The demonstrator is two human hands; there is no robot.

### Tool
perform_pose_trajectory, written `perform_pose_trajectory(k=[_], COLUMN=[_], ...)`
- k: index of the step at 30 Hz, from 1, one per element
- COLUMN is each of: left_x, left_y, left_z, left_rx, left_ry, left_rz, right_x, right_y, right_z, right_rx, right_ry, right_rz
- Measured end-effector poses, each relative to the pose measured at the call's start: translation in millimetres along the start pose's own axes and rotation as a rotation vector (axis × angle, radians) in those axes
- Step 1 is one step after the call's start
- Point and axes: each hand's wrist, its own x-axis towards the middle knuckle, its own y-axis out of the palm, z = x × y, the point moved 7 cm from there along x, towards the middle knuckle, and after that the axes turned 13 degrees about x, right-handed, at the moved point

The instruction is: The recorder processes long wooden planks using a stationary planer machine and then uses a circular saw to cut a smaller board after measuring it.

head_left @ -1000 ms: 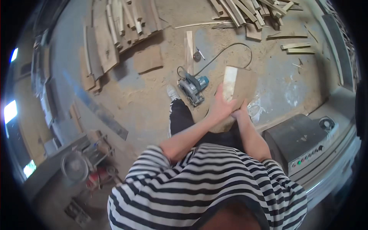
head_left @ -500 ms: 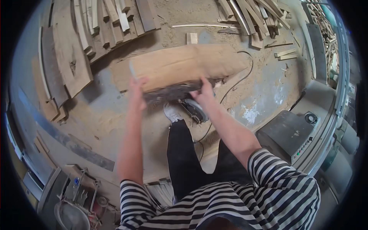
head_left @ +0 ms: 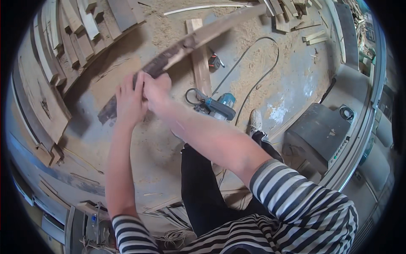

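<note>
Floor (head_left: 302, 89): carries most stuff; sawdust all over; far edge cut off at top of view.
Board stack (head_left: 46, 97): L side of floor, long planks w/ narrower strips on top; far ends out of view.
Grey machine (head_left: 317, 131): by floor's R edge, row of small buttons; underside hard to make out.
Bark-edged slab (head_left: 186, 44): held over mid-floor, slanting near-L to far-R; dark bark edge shows, broad faces mostly hidden. Far end overlaps offcut heap (head_left: 281, 23) in view, can't tell if touching.
Offcut heap: toward floor's far R corner, top cut off.
Loose board (head_left: 201, 70): flat on floor, partly hidden behind slab.
Circ. saw (head_left: 222, 106): on floor nr loose board's near end; handle + teal motor show, rest mostly behind R forearm.
L grip (head_left: 130, 99): holding slab's near-L part, fingers over bark edge; thumb hidden.
R grip (head_left: 156, 89): just beside L grip, closed round same slab; fingertips hidden.
Light shoe (head_left: 256, 120): on floor btwn saw & machine, partly hidden.
Tape measure (head_left: 214, 62): dark w/ orange, on floor just R of loose board; details too small.
</note>
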Motion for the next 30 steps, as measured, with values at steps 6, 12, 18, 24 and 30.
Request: perform_pose_trajectory(k=[6, 12, 18, 24, 30], left_x=[35.2, 15.2, 31.6, 29.4, 36.3], left_y=[31.0, 42.1, 34.3, 34.8, 28.6], left_z=[12.3, 2.0, 10.4, 9.7, 17.9], left_rx=[-0.039, -0.159, -0.194, -0.403, -0.338], left_ry=[-0.37, -0.414, -0.299, -0.406, -0.428], left_rz=[0.101, -0.013, -0.055, 0.0, -0.04], right_x=[34.1, 186.2, 305.3, 311.9, 265.4], right_y=[-65.2, -226.4, -233.0, -242.3, -247.7], right_z=[69.5, 144.4, 161.7, 157.0, 166.5], right_rx=[-0.792, -1.07, -1.456, -1.655, -1.374], right_ry=[-0.56, -0.703, -0.707, -0.825, -0.989], right_rz=[0.687, 0.096, 0.275, 0.564, 0.875])
